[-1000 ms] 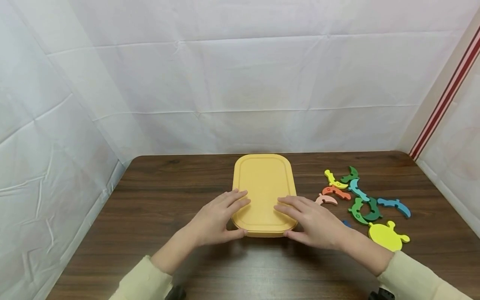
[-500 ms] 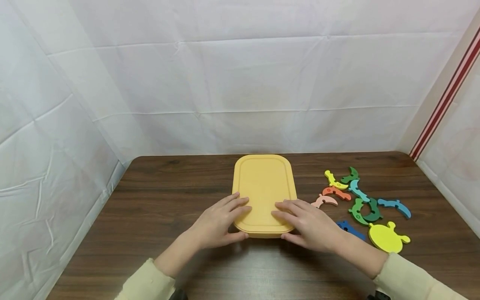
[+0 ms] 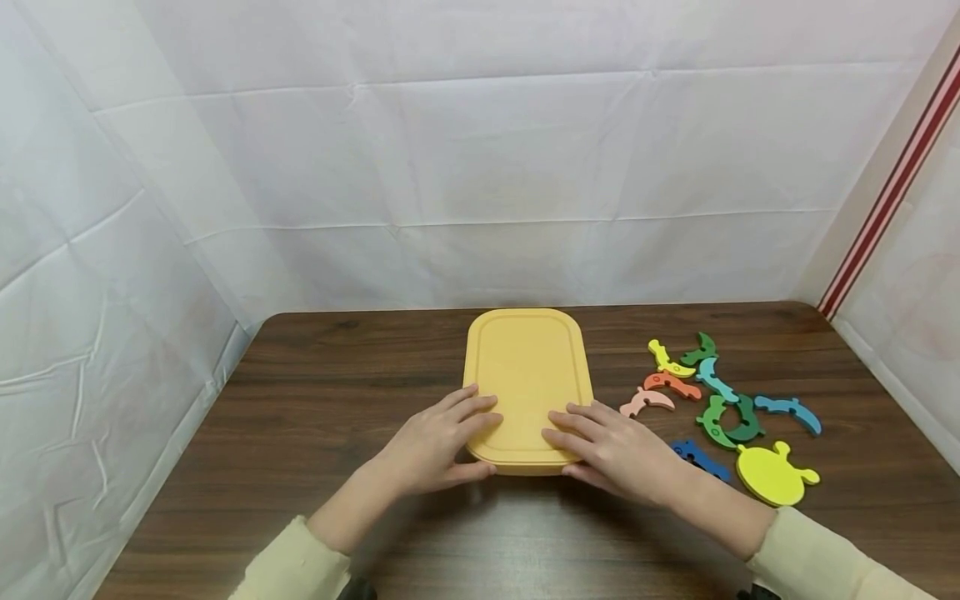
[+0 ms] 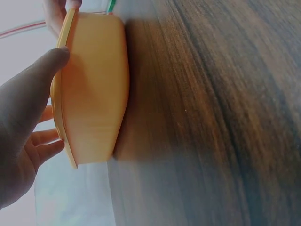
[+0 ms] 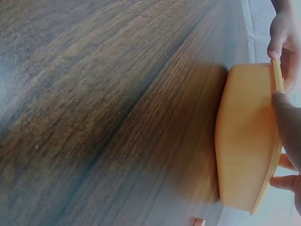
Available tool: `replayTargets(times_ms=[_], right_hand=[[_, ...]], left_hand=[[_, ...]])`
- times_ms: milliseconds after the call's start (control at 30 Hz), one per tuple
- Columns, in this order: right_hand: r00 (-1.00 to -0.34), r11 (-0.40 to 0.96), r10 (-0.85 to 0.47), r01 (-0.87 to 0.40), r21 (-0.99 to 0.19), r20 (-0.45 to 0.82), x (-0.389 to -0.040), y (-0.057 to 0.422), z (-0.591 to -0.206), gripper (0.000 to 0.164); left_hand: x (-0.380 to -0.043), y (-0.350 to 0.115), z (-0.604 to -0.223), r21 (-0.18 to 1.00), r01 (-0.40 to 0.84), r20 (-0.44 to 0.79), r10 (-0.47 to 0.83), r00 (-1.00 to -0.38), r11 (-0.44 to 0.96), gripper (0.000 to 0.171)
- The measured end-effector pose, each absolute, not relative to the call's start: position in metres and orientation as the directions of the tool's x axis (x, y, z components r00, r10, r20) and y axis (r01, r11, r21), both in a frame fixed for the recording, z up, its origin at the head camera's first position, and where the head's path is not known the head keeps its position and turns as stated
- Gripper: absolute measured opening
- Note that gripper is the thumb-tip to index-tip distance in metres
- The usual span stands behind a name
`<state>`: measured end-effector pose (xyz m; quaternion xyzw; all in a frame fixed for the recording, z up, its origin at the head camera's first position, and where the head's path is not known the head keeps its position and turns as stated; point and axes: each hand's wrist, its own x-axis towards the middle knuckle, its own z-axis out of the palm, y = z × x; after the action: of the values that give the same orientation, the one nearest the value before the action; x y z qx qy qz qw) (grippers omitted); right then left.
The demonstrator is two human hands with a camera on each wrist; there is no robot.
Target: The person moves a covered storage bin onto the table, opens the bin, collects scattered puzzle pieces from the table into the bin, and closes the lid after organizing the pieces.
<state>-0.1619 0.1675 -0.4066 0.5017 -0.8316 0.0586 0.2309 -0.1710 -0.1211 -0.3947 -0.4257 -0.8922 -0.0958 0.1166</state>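
Observation:
A yellow box with a rounded rectangular lid (image 3: 528, 375) stands on the brown wooden table. In the left wrist view the box's front wall (image 4: 96, 89) shows below the lid's rim. My left hand (image 3: 431, 442) holds the lid's front left corner, fingers on its top and thumb at its front rim. At the front right corner my right hand (image 3: 622, 454) has the same hold, with the thumb (image 5: 284, 110) against the rim in the right wrist view. The lid sits on the box. The inside of the box is hidden.
Several flat, curved toy pieces lie right of the box, among them pink (image 3: 647, 402), orange (image 3: 672, 385), light blue (image 3: 787, 411) and dark blue (image 3: 701, 459) ones. A round yellow piece (image 3: 772, 475) with knobs lies near my right forearm. White sheets (image 3: 480, 167) surround the table.
My right hand has shifted slightly left and toward me along the lid, uncovering more of the dark blue piece. The left hand has moved barely. Box and lid stay put.

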Motion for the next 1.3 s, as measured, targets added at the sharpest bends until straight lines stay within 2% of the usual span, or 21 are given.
replayTargets(times_ms=[300, 600, 733, 967, 1100, 1200, 1300], right_hand=[[-0.319, 0.458, -0.801, -0.872, 0.174, 0.506, -0.166, 0.168, -0.401, 0.039], [-0.334, 0.466, -0.789, -0.873, 0.147, 0.516, -0.167, 0.169, -0.394, 0.04], [-0.339, 0.474, -0.777, -0.87, 0.139, 0.53, -0.168, 0.169, -0.391, 0.04], [-0.348, 0.484, -0.774, -0.864, 0.14, 0.529, -0.167, 0.169, -0.39, 0.039], [-0.327, 0.474, -0.764, -0.869, 0.14, 0.557, -0.168, 0.168, -0.391, 0.038], [-0.303, 0.465, -0.749, -0.874, 0.142, 0.589, -0.169, 0.167, -0.391, 0.038], [-0.287, 0.462, -0.733, -0.875, 0.143, 0.617, -0.169, 0.166, -0.39, 0.037]], left_hand=[[-0.173, -0.122, -0.387, 0.098, 0.791, 0.32, 0.734, -0.599, 0.603, 0.049], [-0.173, -0.123, -0.383, 0.13, 0.804, 0.396, 0.713, -0.579, 0.58, 0.044], [-0.174, -0.124, -0.379, 0.197, 0.805, 0.441, 0.683, -0.582, 0.559, 0.039], [-0.177, -0.128, -0.375, 0.345, 0.752, 0.484, 0.58, -0.655, 0.562, 0.036], [-0.182, -0.129, -0.377, 0.443, 0.716, 0.511, 0.504, -0.696, 0.54, 0.036], [-0.185, -0.129, -0.377, 0.543, 0.656, 0.499, 0.427, -0.754, 0.524, 0.036], [-0.188, -0.128, -0.376, 0.676, 0.547, 0.432, 0.335, -0.837, 0.493, 0.035]])
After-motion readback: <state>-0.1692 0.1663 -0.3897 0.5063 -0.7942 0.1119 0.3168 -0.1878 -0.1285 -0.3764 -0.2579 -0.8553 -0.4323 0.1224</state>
